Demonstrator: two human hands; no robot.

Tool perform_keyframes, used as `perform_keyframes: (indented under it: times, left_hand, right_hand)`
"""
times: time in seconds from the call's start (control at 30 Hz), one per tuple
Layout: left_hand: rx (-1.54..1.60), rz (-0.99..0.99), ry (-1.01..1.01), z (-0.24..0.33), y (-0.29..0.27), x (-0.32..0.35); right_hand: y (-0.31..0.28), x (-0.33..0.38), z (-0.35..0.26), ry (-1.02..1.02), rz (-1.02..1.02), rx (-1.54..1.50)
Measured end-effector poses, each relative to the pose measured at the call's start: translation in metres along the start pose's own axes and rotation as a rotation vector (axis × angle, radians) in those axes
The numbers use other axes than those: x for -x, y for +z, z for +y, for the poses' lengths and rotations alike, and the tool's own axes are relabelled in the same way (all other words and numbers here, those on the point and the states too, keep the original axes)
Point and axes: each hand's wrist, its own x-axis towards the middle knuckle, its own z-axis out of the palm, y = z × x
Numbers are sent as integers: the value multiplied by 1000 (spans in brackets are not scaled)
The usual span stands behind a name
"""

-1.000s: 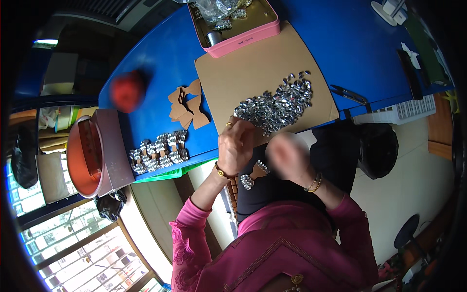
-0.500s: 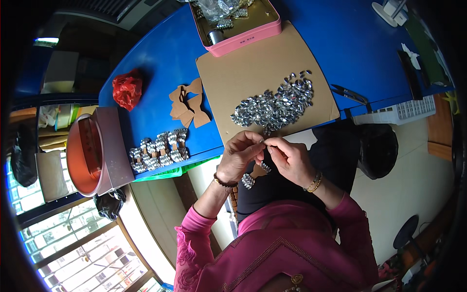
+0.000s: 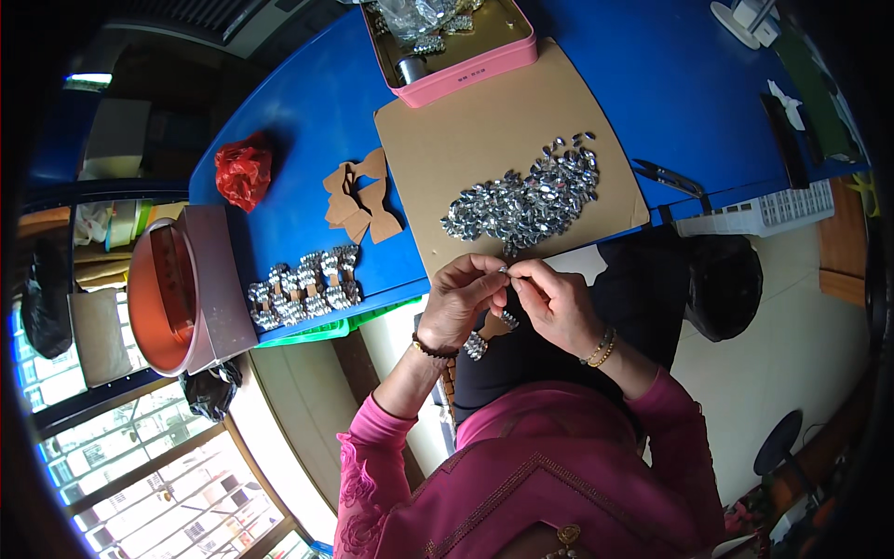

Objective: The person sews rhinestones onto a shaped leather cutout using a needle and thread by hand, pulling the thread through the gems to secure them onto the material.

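My left hand (image 3: 456, 306) is closed at the near edge of the cardboard sheet (image 3: 466, 140), in a pinch with thumb and forefinger. A brown bow-shaped card (image 3: 494, 326) with silver beads on its ends hangs below its fingers. My right hand (image 3: 564, 306) meets it fingertip to fingertip. Between them sits something tiny and shiny, perhaps a bead; its exact kind is too small to make out. Just beyond both hands, a pile of silver oval beads (image 3: 531, 207) lies loose on the cardboard.
Left of the cardboard lie plain brown bow cards (image 3: 372, 200), finished-looking beaded bows (image 3: 305, 289) and a red plastic bag (image 3: 244, 172). A pink tin (image 3: 475, 73) stands at the back. Dark scissors or tweezers (image 3: 669, 179) rest on the blue table (image 3: 307, 121) at right.
Both hands stay pinched together at almost the same spot, with only slight shifts. The hanging beaded card has moved very little.
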Motion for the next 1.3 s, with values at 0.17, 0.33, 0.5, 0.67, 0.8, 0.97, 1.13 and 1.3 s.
perform_keyframes:
  times: [0.17,0.33,0.5,0.67,0.8,0.97,1.13,1.3]
  left_hand:
    - [-200,65,57,-2,8,5]
    - [-369,17,82,-5,8,6]
    - [-582,75,235,-27,-1,18]
    - [-1061,333,538,-46,-18,54]
    - [-674,384,175,-95,-38,94]
    - [-208,365,-125,-112,-21,106]
    - [-63,390,-124,-113,-18,107]
    - [392,353,-43,-110,-6,100]
  right_hand:
    - [-3,-2,-11,241,-67,-249]
    - [-5,-6,-8,149,-90,-102]
    - [2,1,-5,-104,65,-17]
    - [0,18,5,380,-144,-377]
    - [23,45,51,177,-125,-113]
    - [39,56,53,271,-283,146]
    - [38,59,52,460,-353,-142]
    - [39,62,40,507,-337,-373]
